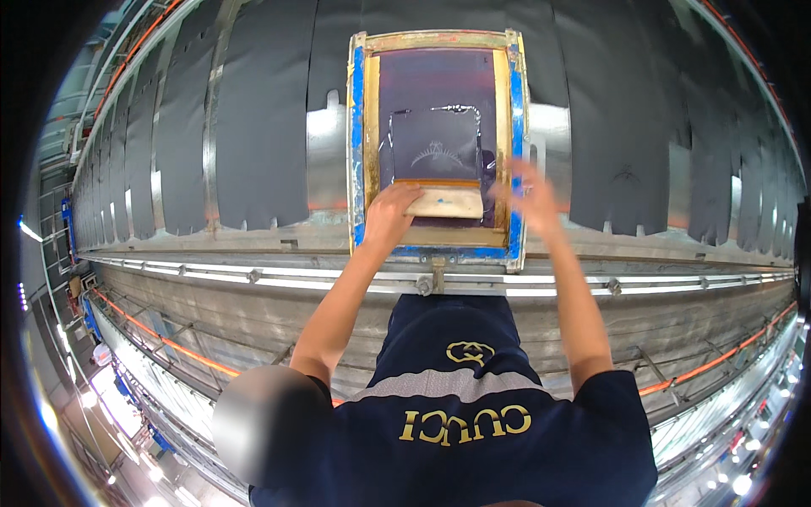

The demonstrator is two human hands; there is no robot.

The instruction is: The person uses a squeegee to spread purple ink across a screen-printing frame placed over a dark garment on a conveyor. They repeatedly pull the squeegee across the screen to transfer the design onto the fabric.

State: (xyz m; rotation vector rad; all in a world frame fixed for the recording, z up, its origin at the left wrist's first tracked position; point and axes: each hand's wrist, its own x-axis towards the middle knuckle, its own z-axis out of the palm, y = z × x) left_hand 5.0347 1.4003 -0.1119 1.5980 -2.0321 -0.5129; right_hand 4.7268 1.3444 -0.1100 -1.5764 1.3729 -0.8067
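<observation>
We record the left forearm (345, 286) reaching over the table's near edge (253, 250) and slanting inward, the left hand (390, 216) palm down, fingers curled in a grip. We see the right forearm (574, 291) cross the same edge, also slanting inward; the right hand (534, 201), blurred, has its fingers loosely spread, about level with the left.

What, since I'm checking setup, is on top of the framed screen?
A pale-handled squeegee is on the framed screen, the left hand at its left end; the blurred right hand is near the right rail. What's beneath the squeegee is covered.
</observation>
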